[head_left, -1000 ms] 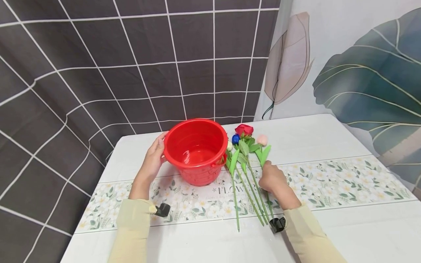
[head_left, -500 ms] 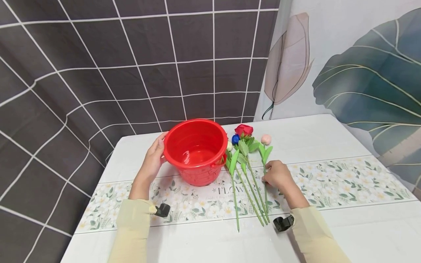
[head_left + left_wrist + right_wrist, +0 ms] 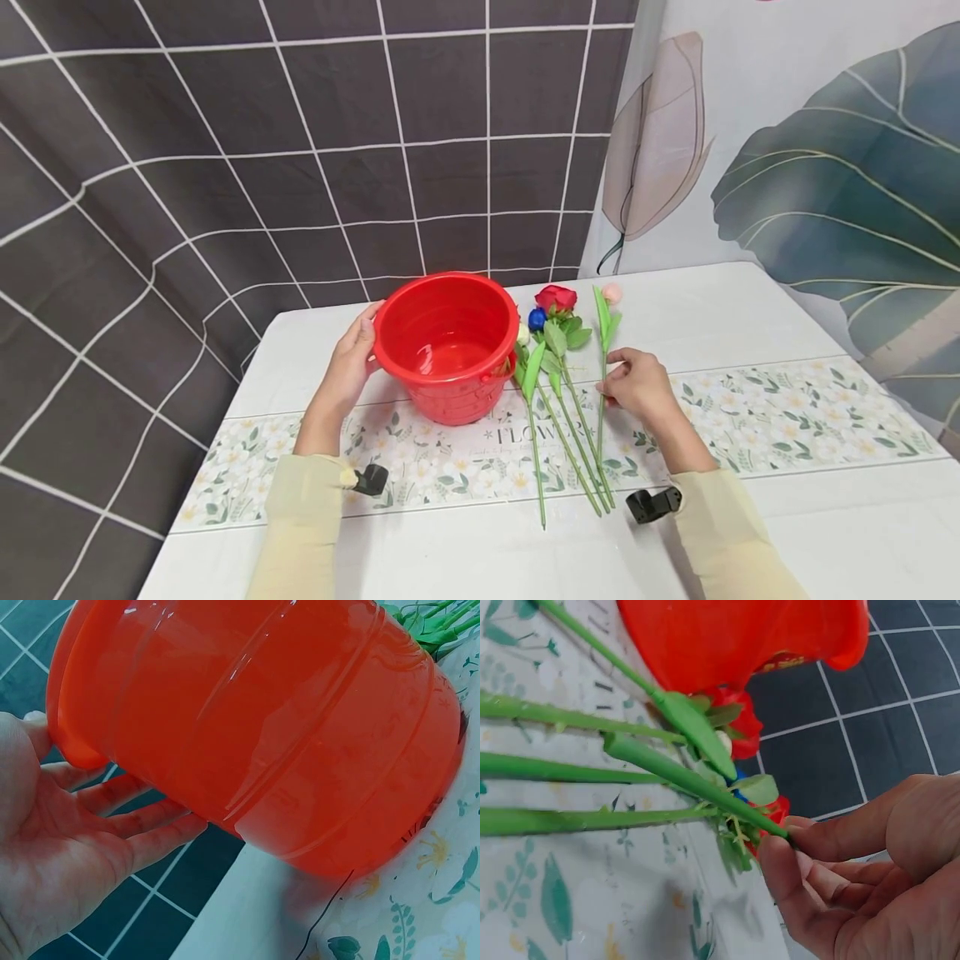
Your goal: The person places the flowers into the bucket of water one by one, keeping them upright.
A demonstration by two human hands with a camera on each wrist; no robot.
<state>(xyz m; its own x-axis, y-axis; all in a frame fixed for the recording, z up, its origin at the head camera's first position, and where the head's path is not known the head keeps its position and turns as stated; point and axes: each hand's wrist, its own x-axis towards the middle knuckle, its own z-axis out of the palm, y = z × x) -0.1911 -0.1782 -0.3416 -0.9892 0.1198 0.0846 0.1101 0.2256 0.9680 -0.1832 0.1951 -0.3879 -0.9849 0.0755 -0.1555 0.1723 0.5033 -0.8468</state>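
Note:
A red plastic bucket (image 3: 450, 392) stands upright on the table. My left hand (image 3: 348, 367) holds its left rim, thumb at the rim and fingers against the outer wall; the bucket (image 3: 262, 727) fills much of the left wrist view. My right hand (image 3: 637, 383) pinches the stem of a pink tulip (image 3: 612, 293) between thumb and fingertips. In the right wrist view that green stem (image 3: 697, 784) slants across the others, its lower end towards the camera. Left of it lie a red rose (image 3: 556, 297), a blue flower (image 3: 537, 318) and a whitish flower (image 3: 522, 334), their stems towards me.
A white table (image 3: 465, 550) carries a floral printed band with lettering. Behind it hangs a dark cloth with a white grid (image 3: 450, 183); a leaf-patterned curtain (image 3: 825, 167) is at the right. The flowers lie close against the bucket's right side.
My right hand has shifted right and up with the pink tulip, drawing it apart from the other flowers and tilting it more upright. The left hand and bucket have stayed in place.

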